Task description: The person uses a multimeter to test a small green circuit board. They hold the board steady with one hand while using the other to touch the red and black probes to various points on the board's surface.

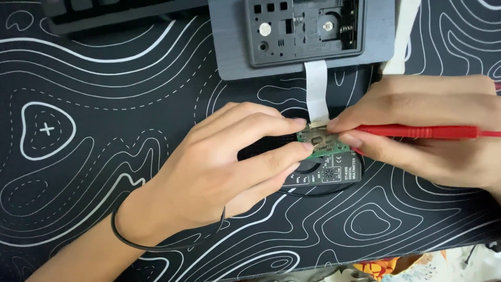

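We observe the left hand (219, 162) pinching a small green circuit board (322, 142) at its fingertips, directly above a black multimeter (326, 172). The right hand (428, 125), opposite, grips a red probe (417, 131) touching the board. Beyond both hands, a white ribbon cable (316, 89) runs to a grey opened device (302, 31).

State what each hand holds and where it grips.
The left hand pinches the small green circuit board by its left edge; the right hand holds the red probe along its shaft.
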